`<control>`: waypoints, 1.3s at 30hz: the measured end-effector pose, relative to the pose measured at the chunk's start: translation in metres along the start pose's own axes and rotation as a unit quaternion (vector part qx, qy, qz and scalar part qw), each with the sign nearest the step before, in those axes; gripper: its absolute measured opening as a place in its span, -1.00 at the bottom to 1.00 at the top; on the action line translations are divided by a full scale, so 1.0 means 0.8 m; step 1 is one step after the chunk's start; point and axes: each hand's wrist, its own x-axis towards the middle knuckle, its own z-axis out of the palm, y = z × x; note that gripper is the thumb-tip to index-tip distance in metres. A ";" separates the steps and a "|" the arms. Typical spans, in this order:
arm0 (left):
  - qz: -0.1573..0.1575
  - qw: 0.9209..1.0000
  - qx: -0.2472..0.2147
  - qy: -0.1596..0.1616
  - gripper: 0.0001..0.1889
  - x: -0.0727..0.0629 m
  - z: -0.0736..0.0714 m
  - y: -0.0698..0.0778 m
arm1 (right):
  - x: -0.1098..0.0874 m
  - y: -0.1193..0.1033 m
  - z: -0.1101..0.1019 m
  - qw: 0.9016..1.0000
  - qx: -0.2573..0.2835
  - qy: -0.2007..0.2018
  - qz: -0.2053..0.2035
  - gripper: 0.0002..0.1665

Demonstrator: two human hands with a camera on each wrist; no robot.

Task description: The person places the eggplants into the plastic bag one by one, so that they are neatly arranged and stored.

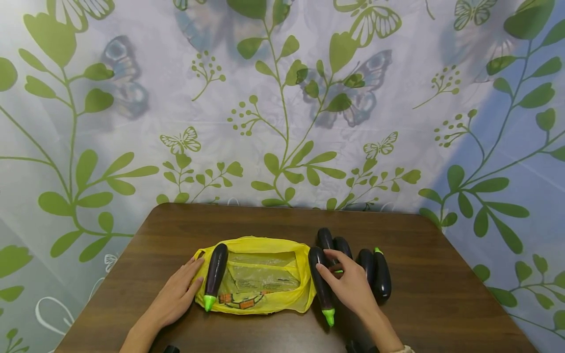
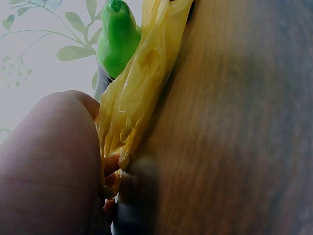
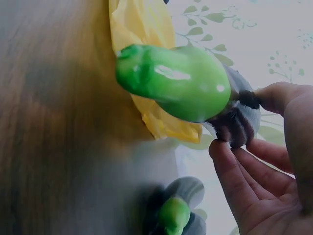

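A yellow plastic bag [image 1: 265, 310] lies flat on the table with its opening facing up. One dark purple eggplant [image 1: 217, 267] with a bright green stem lies across the bag's left end. My left hand [image 1: 178, 291] holds the bag's left edge, where the plastic bunches at the fingers in the left wrist view. At the bag's right end, my right hand [image 1: 346, 282] grips a second eggplant [image 1: 321, 282] between thumb and fingers, its green stem [image 3: 181, 81] toward me. Whether this eggplant touches the table cannot be told. Printing shows inside the bag.
Several more eggplants [image 1: 381, 279] lie in a loose group on the right, beside and beyond my right hand. The brown wooden table [image 1: 437, 284] backs onto a hanging cloth [image 1: 282, 113] with green leaves and butterflies.
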 end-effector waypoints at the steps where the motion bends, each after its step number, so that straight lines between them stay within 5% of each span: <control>1: -0.003 1.000 0.001 -0.002 -0.43 0.000 0.000 0.000 | 0.001 -0.001 0.001 1.000 0.001 -0.001 0.000 -0.45; 39: -0.009 1.000 0.006 -0.008 -0.43 0.001 0.001 0.001 | 0.025 -0.049 0.059 0.998 0.046 -0.034 -0.027 -0.46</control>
